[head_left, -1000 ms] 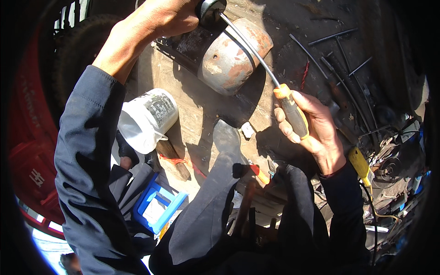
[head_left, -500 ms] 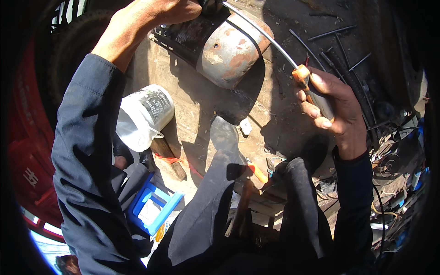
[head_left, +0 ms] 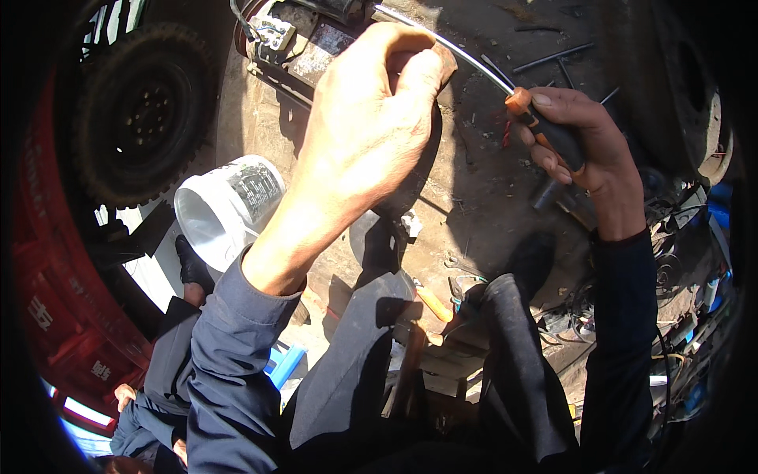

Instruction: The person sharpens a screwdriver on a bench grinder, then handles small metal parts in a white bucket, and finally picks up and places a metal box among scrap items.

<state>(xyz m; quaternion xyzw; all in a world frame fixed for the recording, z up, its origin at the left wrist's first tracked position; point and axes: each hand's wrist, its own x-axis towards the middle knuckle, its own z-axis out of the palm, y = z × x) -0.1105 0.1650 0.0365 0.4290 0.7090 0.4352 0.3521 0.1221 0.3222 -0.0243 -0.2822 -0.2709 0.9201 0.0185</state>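
Now the screwdriver is gripped by its handle in the right hand, its shaft angled away and leftward past the curled left hand, which is nearer the shaft's far end, though whether anything is pinched in its fingers cannot be told.

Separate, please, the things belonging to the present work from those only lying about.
Apparently in use:
long metal screwdriver with orange-and-black handle, in the right hand
rusty-brown metal piece, mostly hidden behind the left hand

Apparently lying about:
white cylindrical plastic bucket
long, thin grey metal rod
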